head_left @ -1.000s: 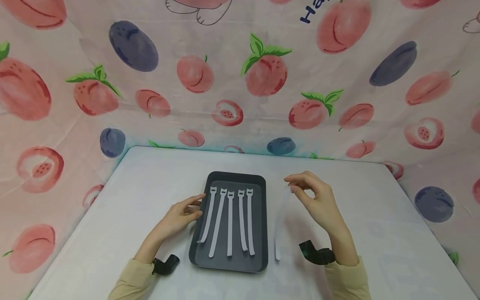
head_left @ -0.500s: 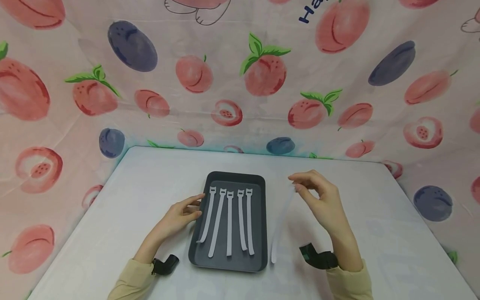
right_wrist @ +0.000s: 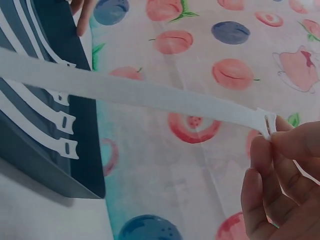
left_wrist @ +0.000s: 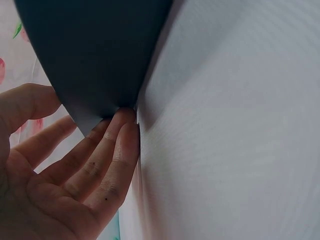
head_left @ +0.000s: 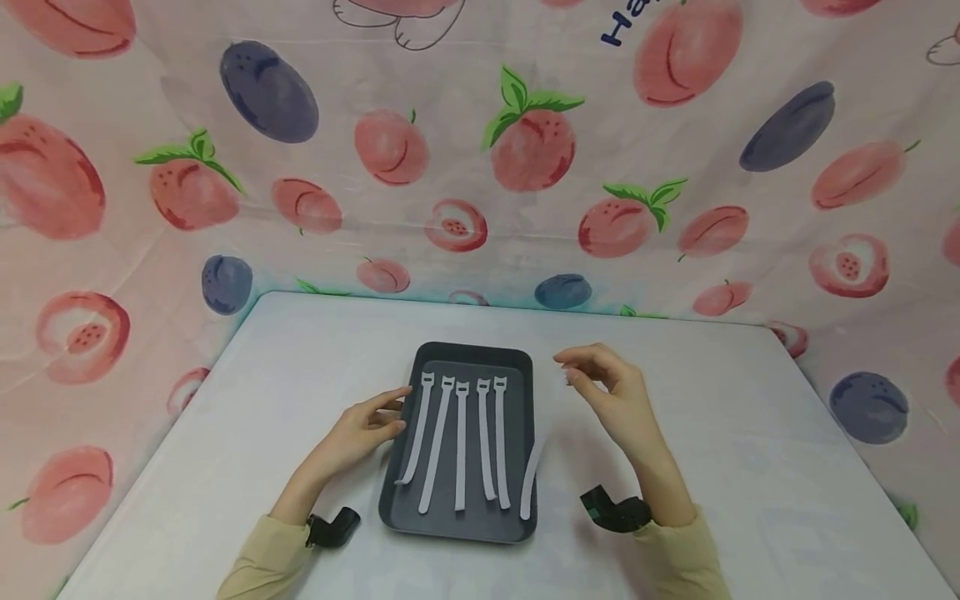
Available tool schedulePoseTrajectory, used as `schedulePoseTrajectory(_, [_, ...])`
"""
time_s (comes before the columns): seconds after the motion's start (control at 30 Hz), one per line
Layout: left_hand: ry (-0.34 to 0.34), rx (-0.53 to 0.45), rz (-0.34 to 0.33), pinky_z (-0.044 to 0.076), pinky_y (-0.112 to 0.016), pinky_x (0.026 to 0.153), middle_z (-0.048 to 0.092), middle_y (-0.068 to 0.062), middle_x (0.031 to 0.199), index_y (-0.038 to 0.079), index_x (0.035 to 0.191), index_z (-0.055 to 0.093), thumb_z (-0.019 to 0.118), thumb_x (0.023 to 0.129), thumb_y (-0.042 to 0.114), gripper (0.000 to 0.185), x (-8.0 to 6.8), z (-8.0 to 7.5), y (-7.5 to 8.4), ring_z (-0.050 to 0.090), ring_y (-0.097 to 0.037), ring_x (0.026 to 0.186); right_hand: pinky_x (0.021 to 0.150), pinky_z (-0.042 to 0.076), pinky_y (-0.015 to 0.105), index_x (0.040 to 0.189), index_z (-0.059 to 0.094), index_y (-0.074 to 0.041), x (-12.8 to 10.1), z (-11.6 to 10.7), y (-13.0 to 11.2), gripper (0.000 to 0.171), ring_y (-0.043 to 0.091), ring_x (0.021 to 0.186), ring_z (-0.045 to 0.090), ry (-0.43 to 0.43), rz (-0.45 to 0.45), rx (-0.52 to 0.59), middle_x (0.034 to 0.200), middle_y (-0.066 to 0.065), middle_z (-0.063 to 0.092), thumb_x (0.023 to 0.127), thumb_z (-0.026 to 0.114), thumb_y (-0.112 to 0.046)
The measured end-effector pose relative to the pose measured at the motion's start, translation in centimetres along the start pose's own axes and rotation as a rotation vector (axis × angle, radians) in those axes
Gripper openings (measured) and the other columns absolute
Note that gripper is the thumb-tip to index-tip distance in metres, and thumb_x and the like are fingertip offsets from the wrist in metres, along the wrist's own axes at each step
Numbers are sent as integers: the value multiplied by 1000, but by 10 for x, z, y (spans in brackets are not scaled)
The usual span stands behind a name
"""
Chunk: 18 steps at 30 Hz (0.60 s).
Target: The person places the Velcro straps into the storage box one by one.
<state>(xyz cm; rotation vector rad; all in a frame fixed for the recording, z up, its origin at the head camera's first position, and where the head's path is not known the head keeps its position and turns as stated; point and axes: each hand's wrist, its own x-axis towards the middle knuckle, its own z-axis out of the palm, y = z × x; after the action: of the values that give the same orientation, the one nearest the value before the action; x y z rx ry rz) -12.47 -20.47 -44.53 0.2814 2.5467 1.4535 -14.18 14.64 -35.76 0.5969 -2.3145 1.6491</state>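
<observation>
white table [head_left: 720,433] under it all, dark tray [head_left: 517,363] at its middle with five ties [head_left: 459,442] side by side inside. left hand [head_left: 360,433] rests straight fingers on the tray's left rim. right hand [head_left: 611,400] pinches a sixth tie [head_left: 529,487] by its head, tail dropping over the tray's right edge.

The only writing to be read is on the fruit-print cloth [head_left: 480,150] hung behind the table [head_left: 712,450]. Near its top edge, just left of a large peach [head_left: 686,50], stand dark blue letters [head_left: 617,30] set on a slant; they read "Ha", and the rest of the word runs out of view. The tray [head_left: 457,354] and the straps [head_left: 459,446] in it carry no readable marks.
</observation>
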Motion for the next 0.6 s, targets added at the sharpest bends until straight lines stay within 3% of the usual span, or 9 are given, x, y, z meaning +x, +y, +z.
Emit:
schedulePoseTrajectory(0.17, [2,0,1,46,-53,97,55,-22,133,17,144,45,61,94,18,52,0,0,1,62,-35,114,77,50,18,106,69,-4,1,8,9,18,12,83,63,-35,18,15,96,0,66,92,60,0])
schedulePoseTrajectory(0.4, [-3,-5,-5,46,-52,97,55,-21,133,17,144,45,61,94,18,53,0,0,1,62,-35,114,74,50,20,108,69,-4,3,16,23,18,8,80,60,-106,98,22,98,20,64,93,60,-3])
schedulePoseTrajectory(0.6, [1,-2,-5,46,-53,98,55,-21,133,17,144,45,61,94,19,52,0,0,2,62,-35,115,75,49,21,109,69,-6,4,24,32,18,7,83,59,-142,170,17,101,18,65,93,60,-6])
